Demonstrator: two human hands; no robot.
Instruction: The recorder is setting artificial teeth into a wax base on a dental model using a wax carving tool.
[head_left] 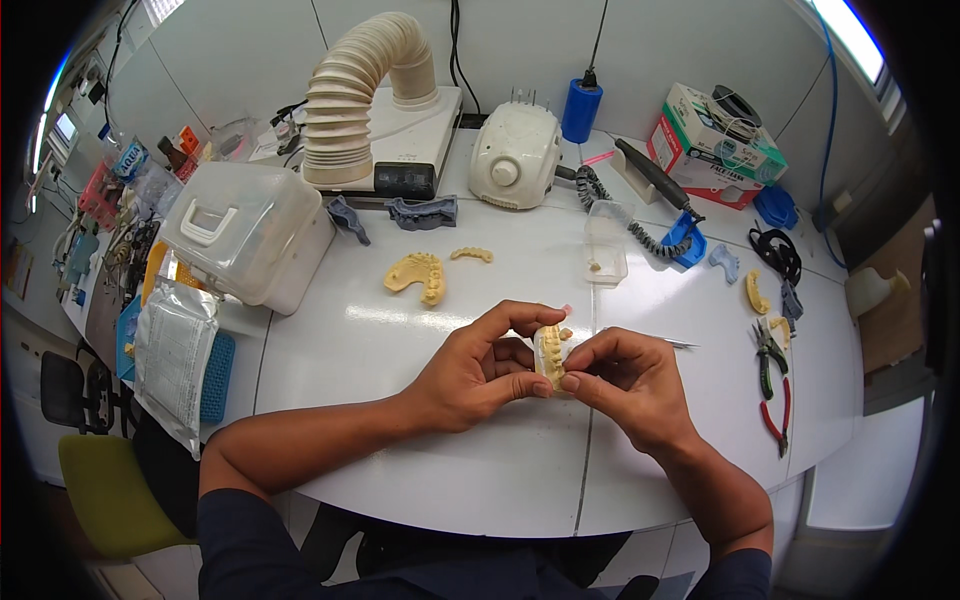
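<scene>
A yellow dental cast (553, 350) with a row of teeth and a pale whitish side is held upright above the table. My left hand (485, 368) grips it from the left, thumb at its lower end and index finger over its top. From the right, my right hand (632, 385) pinches near its lower teeth with thumb and fingertips. Whether a small piece sits between those fingertips is hidden. Behind the hands, a horseshoe-shaped yellow cast (418, 277) and a short curved strip of yellow teeth (472, 254) lie on the table.
A lidded plastic box (245, 235) and silver pouch (177, 355) stand left. Behind are a ribbed suction hose (345, 100), white control unit (515, 155) and clear container (606, 245). At right lie a handpiece (655, 180), green-handled pliers (767, 358) and red-handled pliers (780, 418).
</scene>
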